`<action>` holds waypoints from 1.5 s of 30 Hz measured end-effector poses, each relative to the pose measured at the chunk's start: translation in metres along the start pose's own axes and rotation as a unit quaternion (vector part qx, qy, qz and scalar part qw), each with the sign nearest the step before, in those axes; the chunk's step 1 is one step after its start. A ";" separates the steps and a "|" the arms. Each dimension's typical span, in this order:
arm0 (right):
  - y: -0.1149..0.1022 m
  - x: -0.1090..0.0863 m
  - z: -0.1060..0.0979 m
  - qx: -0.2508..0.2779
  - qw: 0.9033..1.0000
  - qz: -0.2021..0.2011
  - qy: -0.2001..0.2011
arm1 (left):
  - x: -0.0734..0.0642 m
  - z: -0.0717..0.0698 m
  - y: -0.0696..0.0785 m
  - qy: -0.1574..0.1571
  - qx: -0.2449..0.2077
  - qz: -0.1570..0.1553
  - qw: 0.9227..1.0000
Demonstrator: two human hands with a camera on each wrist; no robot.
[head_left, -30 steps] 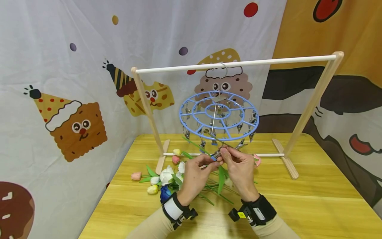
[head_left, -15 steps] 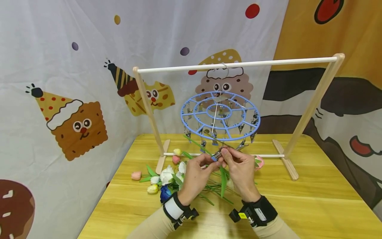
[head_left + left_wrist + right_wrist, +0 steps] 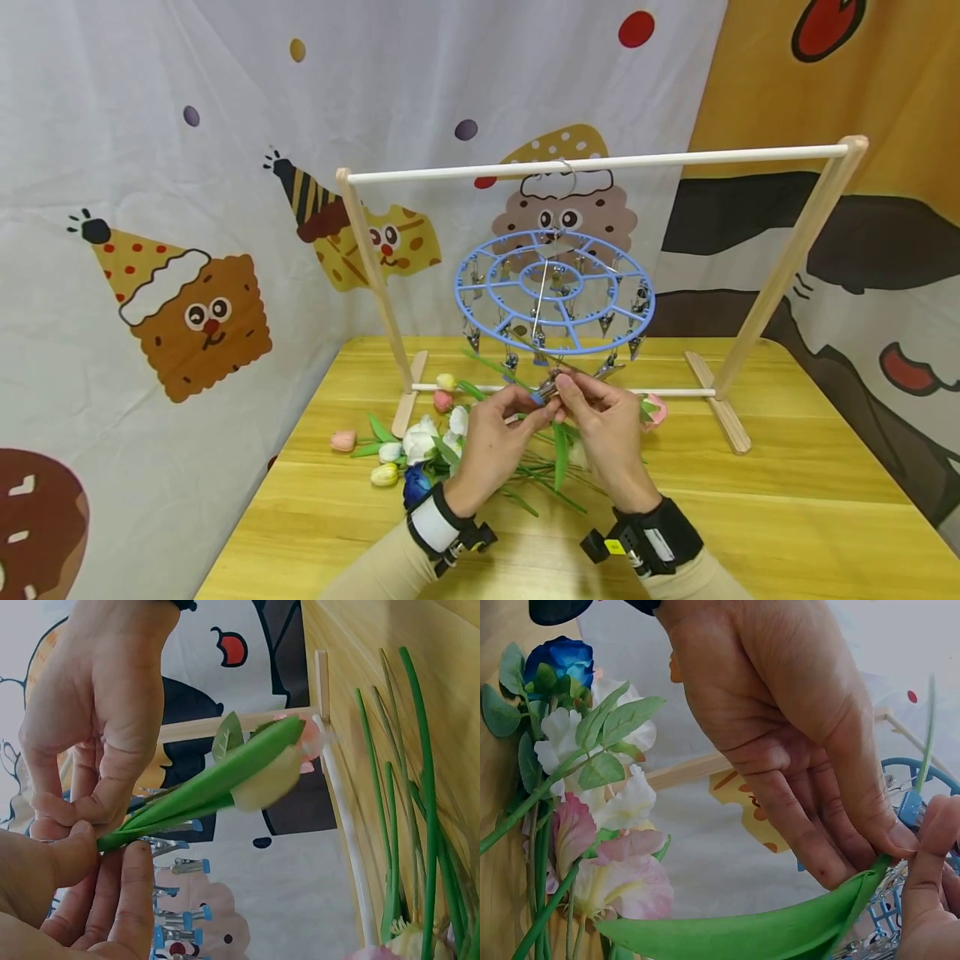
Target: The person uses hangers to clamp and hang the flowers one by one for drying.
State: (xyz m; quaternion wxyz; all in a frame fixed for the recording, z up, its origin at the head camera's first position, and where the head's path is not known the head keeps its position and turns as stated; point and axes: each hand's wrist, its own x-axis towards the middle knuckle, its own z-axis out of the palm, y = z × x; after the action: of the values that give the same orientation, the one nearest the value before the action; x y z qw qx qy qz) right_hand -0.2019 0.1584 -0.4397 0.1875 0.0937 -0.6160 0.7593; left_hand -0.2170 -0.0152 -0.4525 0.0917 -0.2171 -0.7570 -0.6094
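Observation:
Beneath a round blue clip hanger (image 3: pixel 577 350), both hands meet at one of its metal clips (image 3: pixel 545 393) with blue tips. The right hand (image 3: pixel 613 433) pinches this clip between thumb and fingers. At the blue tips, the left hand (image 3: pixel 487 450) pinches the stem of an artificial tulip (image 3: pixel 270 780). Its pale bloom hangs downward, and a broad green leaf (image 3: pixel 742 937) droops below the fingers in the right wrist view. The bare stem end slants up to the left, past the hanger's near edge. Fingers hide part of the clip and stem.
A wooden stand (image 3: pixel 795 250) with a white top bar carries the hanger. Loose artificial flowers lie under the hands: white blooms (image 3: pixel 420 440), a blue rose (image 3: pixel 416 486), a peach tulip (image 3: pixel 343 441). A pink flower (image 3: pixel 656 411) shows right of the right hand. Patterned cloth hangs behind.
Both hands stay at the same clip with nearly unchanged grips. The tulip's stem end has dipped slightly and looks blurred. The head view has shifted a little.

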 end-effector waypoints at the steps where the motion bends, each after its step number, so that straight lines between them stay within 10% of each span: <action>1: 0.001 0.000 -0.001 0.004 1.000 -0.001 -0.003 | 0.000 0.000 -0.001 -0.004 0.000 0.001 1.000; 9: 0.001 -0.003 -0.009 0.040 0.999 -0.018 -0.028 | -0.005 -0.008 -0.006 -0.047 0.009 0.026 0.999; 22: -0.001 -0.003 -0.027 0.003 1.000 0.003 0.003 | -0.014 -0.033 -0.024 -0.112 0.174 0.062 0.976; 28: -0.003 -0.001 -0.037 -0.005 1.000 -0.001 0.014 | -0.018 -0.047 -0.033 -0.185 0.280 0.100 0.937; 38: -0.005 0.005 -0.050 0.031 0.999 0.014 0.035 | -0.026 -0.068 -0.041 -0.235 0.466 0.205 0.828; 45: -0.005 0.007 -0.056 0.033 0.999 0.012 0.026 | -0.029 -0.072 -0.046 -0.235 0.510 0.208 0.801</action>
State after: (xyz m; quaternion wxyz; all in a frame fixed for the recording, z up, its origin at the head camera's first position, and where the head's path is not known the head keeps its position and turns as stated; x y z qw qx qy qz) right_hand -0.2011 0.2150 -0.4452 0.1912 0.0731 -0.5864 0.7837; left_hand -0.2205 -0.0980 -0.4875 0.1331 -0.4276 -0.8935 -0.0325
